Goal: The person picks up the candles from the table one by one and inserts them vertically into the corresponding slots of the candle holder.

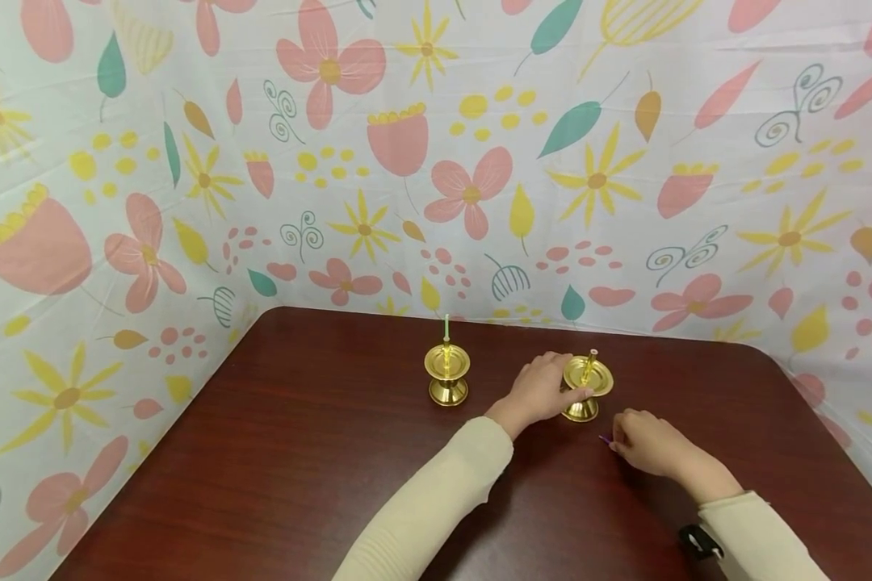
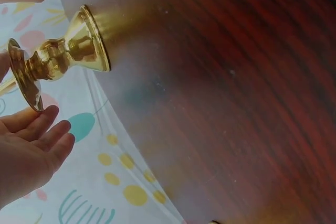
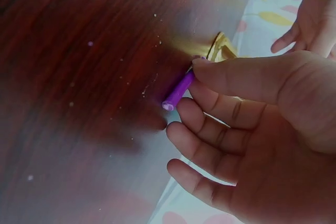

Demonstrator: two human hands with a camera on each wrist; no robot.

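Note:
At the right of the head view stands a brass candle holder (image 1: 583,411), upright, with a wide dish and a short central stem. My left hand (image 1: 541,387) holds its dish from the left, thumb in front and fingers at the far side of the rim. Just to the right and nearer, my right hand (image 1: 650,442) pinches a thin purple candle (image 3: 178,92) between thumb and forefinger, low over the table and apart from the holder. A second brass candle holder (image 1: 448,394) stands farther left with a green candle (image 1: 446,327) upright in it.
The dark reddish-brown wooden table (image 1: 262,452) has rounded far corners. A white cloth (image 1: 436,266) printed with flowers and leaves hangs behind it and along its left side. A black strap (image 1: 700,542) shows at the right sleeve.

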